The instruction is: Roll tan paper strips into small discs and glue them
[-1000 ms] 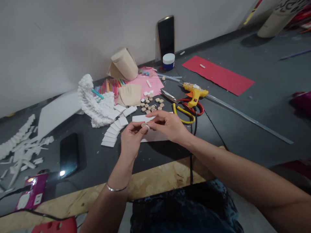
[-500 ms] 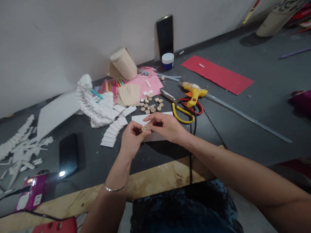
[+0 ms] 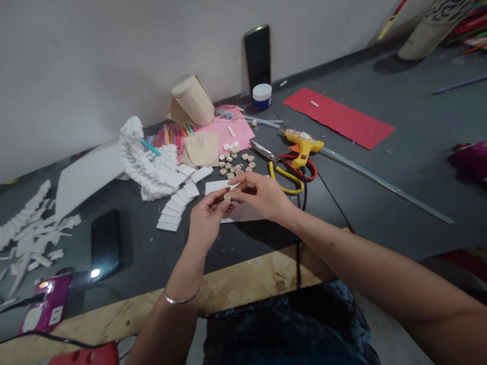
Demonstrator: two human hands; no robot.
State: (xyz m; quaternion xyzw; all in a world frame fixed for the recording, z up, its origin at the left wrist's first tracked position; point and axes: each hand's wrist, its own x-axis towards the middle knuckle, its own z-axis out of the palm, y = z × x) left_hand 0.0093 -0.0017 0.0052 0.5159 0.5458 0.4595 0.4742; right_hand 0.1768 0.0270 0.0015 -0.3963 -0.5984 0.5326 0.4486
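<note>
A small beige rolled paper coil [image 3: 227, 196] is pinched between the fingertips of my left hand [image 3: 205, 215] and my right hand [image 3: 262, 197]. A thin strip runs from the coil to my right fingertips. Under both hands lies a white sheet [image 3: 243, 214]. Just beyond it sit several similar beige coils [image 3: 233, 165] in a loose cluster. To the left of my left hand, white rectangular pieces [image 3: 173, 210] overlap in a fan. Scissors [image 3: 264, 150] with red and yellow handles and a yellow glue gun [image 3: 304, 147] rest beyond my right hand.
A white textured model [image 3: 152, 170] stands at left, near a black phone [image 3: 105, 243] and a purple power strip [image 3: 45, 304]. Behind are a beige paper roll [image 3: 194, 101], a blue-and-white jar [image 3: 262, 96] and another phone [image 3: 258, 56]. Red paper [image 3: 338, 116] and a glue stick [image 3: 388, 185] lie at right.
The coil and both hands' fingertips have shifted slightly up and right, and the left fingers have changed their hold on the coil. The view has also moved slightly.
</note>
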